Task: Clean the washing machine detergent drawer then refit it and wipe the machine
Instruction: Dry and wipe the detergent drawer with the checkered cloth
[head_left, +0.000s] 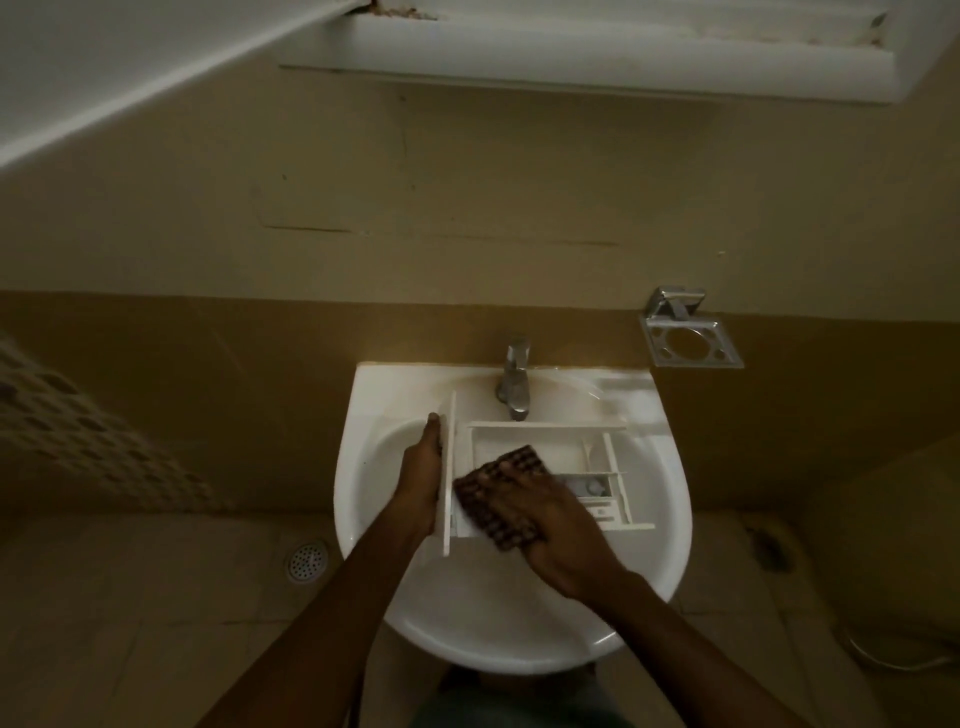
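Observation:
The white detergent drawer lies across the white sink, its front panel to the left and its compartments facing up. My left hand grips the front panel from the left side. My right hand presses a dark checked cloth into the drawer's left compartment. The small right-hand compartments with a grey insert stay uncovered.
A chrome tap stands at the back of the sink, no water visibly running. A chrome holder is fixed to the wall at the right. A round floor drain sits left of the sink on the tiled floor.

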